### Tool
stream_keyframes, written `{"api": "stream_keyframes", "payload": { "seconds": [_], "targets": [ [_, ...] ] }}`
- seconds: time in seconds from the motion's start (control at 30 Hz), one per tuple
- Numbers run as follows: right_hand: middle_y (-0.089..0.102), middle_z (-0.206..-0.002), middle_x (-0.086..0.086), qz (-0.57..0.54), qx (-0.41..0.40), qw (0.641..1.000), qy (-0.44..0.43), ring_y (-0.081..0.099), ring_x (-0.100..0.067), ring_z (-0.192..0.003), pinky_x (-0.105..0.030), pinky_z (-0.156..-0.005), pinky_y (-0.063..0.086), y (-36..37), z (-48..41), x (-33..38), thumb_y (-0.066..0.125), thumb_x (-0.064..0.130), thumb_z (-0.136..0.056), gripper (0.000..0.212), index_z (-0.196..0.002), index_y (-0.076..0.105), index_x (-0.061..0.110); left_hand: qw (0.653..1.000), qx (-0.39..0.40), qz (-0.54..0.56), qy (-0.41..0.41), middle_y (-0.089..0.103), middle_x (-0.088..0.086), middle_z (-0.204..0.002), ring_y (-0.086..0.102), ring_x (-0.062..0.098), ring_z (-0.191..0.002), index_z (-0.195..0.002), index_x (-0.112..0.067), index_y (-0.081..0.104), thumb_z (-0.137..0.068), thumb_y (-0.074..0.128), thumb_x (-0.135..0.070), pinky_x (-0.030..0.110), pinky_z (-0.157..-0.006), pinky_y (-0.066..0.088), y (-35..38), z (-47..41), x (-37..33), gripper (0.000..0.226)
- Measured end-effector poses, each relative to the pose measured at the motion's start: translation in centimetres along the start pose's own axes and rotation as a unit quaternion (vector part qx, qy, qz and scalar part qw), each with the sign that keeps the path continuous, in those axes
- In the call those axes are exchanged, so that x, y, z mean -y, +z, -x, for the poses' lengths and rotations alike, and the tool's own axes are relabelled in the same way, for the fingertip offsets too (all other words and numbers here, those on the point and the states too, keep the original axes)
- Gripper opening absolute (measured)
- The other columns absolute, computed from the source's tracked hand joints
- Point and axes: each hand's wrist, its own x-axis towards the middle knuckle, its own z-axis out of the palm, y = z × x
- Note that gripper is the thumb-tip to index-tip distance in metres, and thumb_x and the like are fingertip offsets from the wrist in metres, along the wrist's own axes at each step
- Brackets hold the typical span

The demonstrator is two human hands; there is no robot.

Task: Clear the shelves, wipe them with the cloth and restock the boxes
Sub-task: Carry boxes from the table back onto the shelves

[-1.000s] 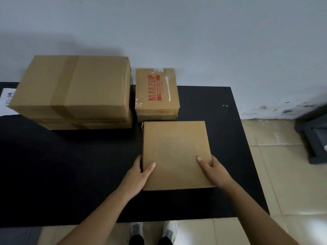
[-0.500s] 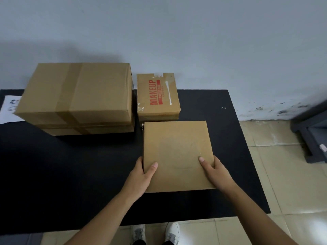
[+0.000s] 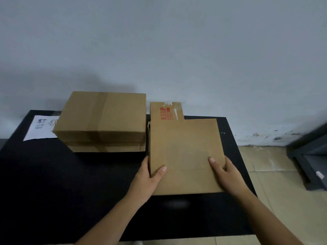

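Pinching the flat brown cardboard box (image 3: 184, 147) by its near sides with my left hand (image 3: 146, 179) and right hand (image 3: 228, 175), I judge it stiff and light.

Black surface (image 3: 70, 191): paper sheet (image 3: 40, 128), taped box stack (image 3: 104, 121), printed box (image 3: 166, 111).

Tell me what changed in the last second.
The plain box, gripped by the left hand and right hand as before, moved up and away from the person, now hiding part of the MAKEUP box. The two stacked boxes and the MAKEUP box stayed put.
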Motion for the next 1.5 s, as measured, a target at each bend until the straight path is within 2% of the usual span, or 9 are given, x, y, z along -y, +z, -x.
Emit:
{"api": "stream_keyframes", "payload": {
  "seconds": [0.33,0.57,0.67,0.77,0.83,0.97,1.1,1.2,1.5],
  "targets": [
    [0.064,-0.124,0.009,0.0,0.042,0.994,-0.102,0.063,-0.011,-0.106,-0.034,-0.088,0.049,2.4,0.7,9.3,0.055,0.066,-0.089,0.071,-0.148,0.043,0.029,0.995,-0.096,0.02,0.016,0.049,-0.017,-0.142,0.054,0.011,-0.125,-0.155,-0.045,0.016,-0.066,0.058,-0.093,0.046,-0.107,0.047,-7.2,3.0,-2.6,0.11],
    [0.062,-0.114,0.02,0.019,0.139,0.971,-0.196,0.061,-0.004,-0.097,-0.026,-0.081,0.047,8.4,2.5,16.6,0.056,0.058,-0.094,0.048,-0.138,0.042,0.044,0.968,-0.244,0.055,0.003,0.054,-0.014,-0.141,0.057,0.007,-0.121,-0.155,-0.037,0.025,-0.062,0.064,-0.09,0.039,-0.106,0.049,-13.4,8.5,-1.4,0.114],
    [0.064,-0.115,0.016,0.035,0.186,0.953,-0.238,0.061,0.001,-0.093,-0.016,-0.073,0.044,11.9,3.7,19.1,0.055,0.056,-0.096,0.049,-0.139,0.046,0.034,0.946,-0.316,0.071,-0.002,0.058,-0.017,-0.132,0.059,0.0,-0.112,-0.153,-0.035,0.029,-0.069,0.07,-0.078,0.031,-0.101,0.05,-15.6,12.0,-0.6,0.103],
    [0.062,-0.131,0.008,0.047,0.234,0.932,-0.272,0.063,-0.015,-0.115,-0.024,-0.088,0.045,15.7,5.6,21.4,0.057,0.069,-0.087,0.078,-0.148,0.045,0.022,0.922,-0.381,0.066,-0.017,0.057,-0.023,-0.12,0.057,-0.005,-0.102,-0.154,-0.036,0.028,-0.072,0.066,-0.073,0.025,-0.091,0.049,-17.6,15.8,0.3,0.098],
    [0.063,-0.131,0.007,0.044,0.278,0.917,-0.284,0.065,-0.013,-0.109,-0.027,-0.088,0.05,18.3,7.5,22.5,0.055,0.078,-0.078,0.09,-0.146,0.046,0.02,0.905,-0.418,0.07,-0.022,0.055,-0.025,-0.118,0.053,-0.013,-0.099,-0.154,-0.035,0.028,-0.073,0.065,-0.073,0.019,-0.084,0.048,-18.7,18.9,1.4,0.097],
    [0.059,-0.112,0.019,0.058,0.338,0.886,-0.312,0.053,0.008,-0.084,-0.009,-0.069,0.042,22.8,13.1,24.1,0.058,0.055,-0.095,0.044,-0.131,0.044,0.034,0.865,-0.493,0.088,-0.037,0.056,-0.028,-0.116,0.055,-0.011,-0.102,-0.15,-0.037,0.032,-0.071,0.064,-0.073,0.018,-0.081,0.048,-20.1,25.9,3.5,0.093],
    [0.063,-0.122,0.01,0.079,0.415,0.836,-0.35,0.064,-0.009,-0.103,-0.03,-0.086,0.053,27.3,19.7,25.9,0.056,0.062,-0.092,0.065,-0.147,0.043,0.029,0.827,-0.551,0.094,-0.061,0.058,-0.024,-0.127,0.061,0.005,-0.115,-0.147,-0.04,0.033,-0.065,0.062,-0.088,0.039,-0.099,0.052,-21.5,33.5,6.4,0.099],
    [0.057,-0.125,0.006,0.112,0.448,0.798,-0.388,0.06,-0.018,-0.112,-0.042,-0.099,0.05,30.6,25.5,26.3,0.053,0.059,-0.094,0.068,-0.152,0.036,0.027,0.794,-0.595,0.109,-0.067,0.057,-0.02,-0.131,0.06,0.006,-0.115,-0.149,-0.039,0.032,-0.069,0.064,-0.084,0.037,-0.099,0.052,-21.6,39.8,8.2,0.097],
    [0.055,-0.114,0.025,0.077,0.577,0.691,-0.429,0.05,0.009,-0.095,-0.023,-0.086,0.041,36.6,46.6,23.1,0.057,0.048,-0.098,0.052,-0.146,0.041,0.035,0.682,-0.708,0.159,-0.096,0.059,-0.024,-0.121,0.061,-0.001,-0.11,-0.131,-0.048,0.034,-0.081,0.072,-0.059,0.03,-0.098,0.051,-18.9,60.3,14.2,0.064]
  ]
}}
